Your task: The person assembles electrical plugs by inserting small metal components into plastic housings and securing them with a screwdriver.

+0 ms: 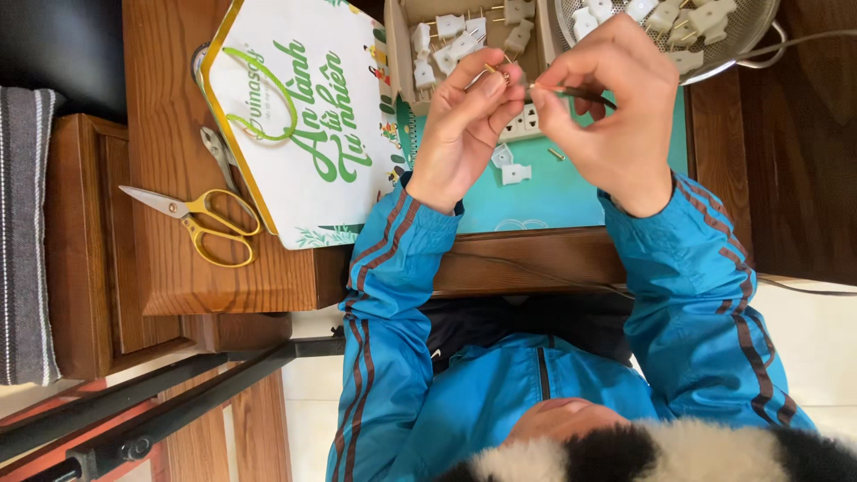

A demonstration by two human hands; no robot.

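Black-and-white fur collar [661,451] nearest lens, then blue zip jacket with brown-striped sleeves [500,384]. Beyond, edge of brown wooden table [527,259], teal mat [553,192] on it. Left hand [460,134] above mat, fingertips pressed together, pinching small white plug part with brass pin [498,75]. Right hand [616,112] closed around thin dark screwdriver [571,92], tip meeting plug part. Loose white plug pieces [511,165] on mat below hands. Yellow-handled scissors [201,219] off left, on wood. Farther: cardboard box [397,62] and metal strainer bowl [745,40], both holding white plugs.
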